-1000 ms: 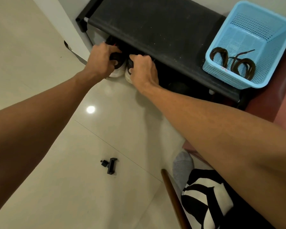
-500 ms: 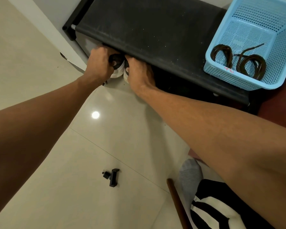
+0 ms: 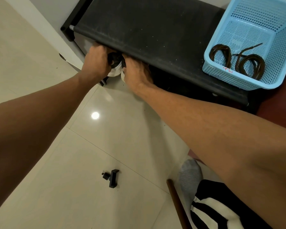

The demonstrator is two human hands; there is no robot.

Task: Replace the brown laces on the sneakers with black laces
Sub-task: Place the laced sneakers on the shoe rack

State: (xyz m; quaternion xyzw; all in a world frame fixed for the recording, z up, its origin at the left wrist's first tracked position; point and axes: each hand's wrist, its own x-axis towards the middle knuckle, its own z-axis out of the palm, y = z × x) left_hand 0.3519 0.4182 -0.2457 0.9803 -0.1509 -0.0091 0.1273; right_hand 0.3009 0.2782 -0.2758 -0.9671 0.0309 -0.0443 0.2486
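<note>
Wide glossy cream tile floor (image 3: 40,162) fills the view, a ceiling light glinting off it. Across the top runs the long black fabric-topped shoe rack (image 3: 155,30), set against the wall. Both bare arms stretch out to its lower left front edge.

On the rack's right end sits the light blue perforated plastic basket (image 3: 248,35), and there are the coiled brown laces (image 3: 253,56), lying loose on its bottom, well apart from the hands.

Down at the rack's edge, the pair of white sneakers with black collars (image 3: 115,70) stands on the floor, side by side, toes tucked under the rack and only the heels showing.

The left hand (image 3: 97,61) is clamped on the left sneaker, fingers curled over its dark collar. The right hand (image 3: 135,71) lies over the right sneaker, but its fingers vanish beneath the rack's edge, so whether it is gripping cannot be told.

Lower right, a foot in a grey ribbed sock (image 3: 189,174) rests on the tiles. Alone in the middle of the floor lies a small black plastic clamp mount (image 3: 111,178).
</note>
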